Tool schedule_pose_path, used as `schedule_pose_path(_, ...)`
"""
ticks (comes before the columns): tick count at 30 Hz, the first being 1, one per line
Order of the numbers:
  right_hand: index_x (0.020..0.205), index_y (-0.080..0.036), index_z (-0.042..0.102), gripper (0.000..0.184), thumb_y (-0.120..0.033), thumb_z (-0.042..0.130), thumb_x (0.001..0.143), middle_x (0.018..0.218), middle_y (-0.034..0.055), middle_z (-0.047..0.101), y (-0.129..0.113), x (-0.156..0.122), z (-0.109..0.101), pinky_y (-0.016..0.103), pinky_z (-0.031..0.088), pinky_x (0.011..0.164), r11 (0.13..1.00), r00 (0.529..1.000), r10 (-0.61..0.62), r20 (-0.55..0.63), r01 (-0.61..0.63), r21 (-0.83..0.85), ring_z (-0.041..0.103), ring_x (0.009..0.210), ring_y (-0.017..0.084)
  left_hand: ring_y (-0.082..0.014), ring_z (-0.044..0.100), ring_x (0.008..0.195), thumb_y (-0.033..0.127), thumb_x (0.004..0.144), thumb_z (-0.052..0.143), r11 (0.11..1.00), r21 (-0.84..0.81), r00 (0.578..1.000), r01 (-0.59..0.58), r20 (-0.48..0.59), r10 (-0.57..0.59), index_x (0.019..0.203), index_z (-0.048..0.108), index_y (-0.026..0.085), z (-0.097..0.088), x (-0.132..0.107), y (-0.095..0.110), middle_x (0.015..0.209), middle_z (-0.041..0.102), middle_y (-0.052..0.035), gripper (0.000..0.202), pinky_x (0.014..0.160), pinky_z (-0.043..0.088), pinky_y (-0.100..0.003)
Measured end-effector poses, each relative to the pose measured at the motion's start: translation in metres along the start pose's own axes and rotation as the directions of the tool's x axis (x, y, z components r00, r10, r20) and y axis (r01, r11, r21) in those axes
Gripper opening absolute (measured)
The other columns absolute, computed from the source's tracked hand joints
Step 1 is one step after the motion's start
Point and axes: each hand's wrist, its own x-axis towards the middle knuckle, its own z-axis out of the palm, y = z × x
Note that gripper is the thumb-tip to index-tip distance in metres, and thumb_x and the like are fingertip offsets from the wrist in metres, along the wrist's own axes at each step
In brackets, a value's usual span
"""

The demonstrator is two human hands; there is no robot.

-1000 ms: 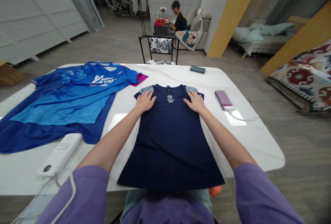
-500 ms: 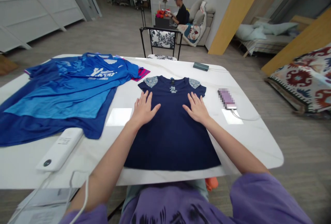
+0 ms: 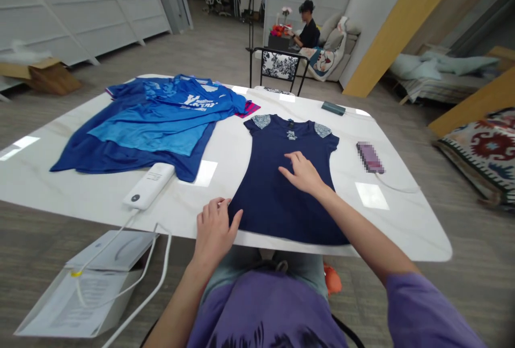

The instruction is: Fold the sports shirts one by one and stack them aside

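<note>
A navy short-sleeved T-shirt point(image 3: 277, 192) with patterned grey shoulders lies spread flat on the white table point(image 3: 406, 219), its neck away from me. My left hand point(image 3: 215, 227) is at the shirt's lower left edge, fingers loosely bent and apart, thumb over the hem corner. Over the middle of the shirt is my right hand point(image 3: 301, 172), fingers spread and slightly curled, with nothing in it. Whether its fingertips press the cloth I cannot tell. To the left lie blue shirts point(image 3: 161, 128) in a layered pile.
A white power bank point(image 3: 151, 184) with a cable sits left of the shirt. At the right are a phone point(image 3: 370, 156) on a cable and a dark green box point(image 3: 333, 108). A chair point(image 3: 279, 66) stands behind the table; a person point(image 3: 309, 29) sits farther back.
My left hand has moved down toward me, from the shirt's upper left to its lower left edge. The right hand has shifted inward over the shirt. The view has turned left.
</note>
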Motion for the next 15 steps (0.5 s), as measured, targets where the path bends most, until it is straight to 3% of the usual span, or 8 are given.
schedule_pose_path(2, 0.148, -0.025, 0.069, 0.050, -0.058, 0.055, 0.114, 0.151, 0.0125, 0.071, -0.022, 0.068, 0.006, 0.046, 0.061, 0.113, 0.998, 0.999, -0.005, 0.034, 0.003, 0.060, 0.074, 0.127, 0.030, -0.0378, 0.071, 0.125, 0.056, 0.118, 0.048, 0.998, -0.011, 0.998, 0.055, -0.008, -0.055, 0.139, 0.072, 0.017, -0.009, 0.001, -0.008, 0.139, 0.073, -0.0206, 0.050, 0.105, 0.055, -0.053)
schedule_pose_path(4, 0.132, -0.025, 0.073, 0.033, -0.047, 0.057, 0.114, 0.140, 0.0105, 0.076, -0.040, 0.139, 0.018, 0.043, 0.061, 0.110, 0.999, 0.998, 0.013, 0.057, -0.016, 0.051, 0.075, 0.123, 0.029, -0.0345, 0.073, 0.115, 0.056, 0.117, 0.053, 0.997, -0.042, 0.998, 0.064, 0.008, -0.064, 0.127, 0.073, 0.019, -0.013, 0.003, -0.015, 0.128, 0.075, -0.0162, 0.043, 0.099, 0.053, -0.049)
schedule_pose_path(8, 0.129, -0.022, 0.072, 0.034, -0.049, 0.059, 0.113, 0.141, 0.0144, 0.076, -0.059, 0.257, 0.049, 0.051, 0.061, 0.111, 0.992, 0.991, 0.122, 0.062, -0.121, -0.023, 0.073, 0.128, 0.035, -0.0313, 0.072, 0.105, 0.051, 0.114, 0.062, 0.993, -0.105, 0.997, 0.052, 0.059, -0.046, 0.113, 0.071, 0.023, -0.012, 0.005, -0.021, 0.112, 0.076, -0.0096, 0.029, 0.093, 0.048, -0.046)
schedule_pose_path(11, 0.138, -0.017, 0.068, 0.050, -0.058, 0.065, 0.110, 0.154, 0.0210, 0.069, -0.061, 0.307, 0.072, 0.054, 0.058, 0.115, 0.978, 0.977, 0.195, 0.086, -0.187, -0.091, 0.069, 0.138, 0.040, -0.0302, 0.072, 0.101, 0.045, 0.113, 0.064, 0.982, -0.185, 0.995, 0.039, 0.098, -0.021, 0.107, 0.070, 0.024, -0.009, 0.006, -0.024, 0.105, 0.076, -0.0068, 0.022, 0.091, 0.045, -0.046)
schedule_pose_path(15, 0.140, -0.016, 0.066, 0.039, -0.041, 0.062, 0.111, 0.156, 0.0242, 0.068, -0.055, 0.332, 0.092, 0.052, 0.055, 0.117, 0.971, 0.970, 0.212, 0.119, -0.194, -0.142, 0.069, 0.141, 0.040, -0.0261, 0.071, 0.091, 0.033, 0.111, 0.063, 0.934, -0.356, 0.989, 0.036, 0.150, 0.019, 0.103, 0.067, 0.024, -0.004, 0.007, -0.025, 0.094, 0.072, -0.0028, 0.012, 0.088, 0.045, -0.043)
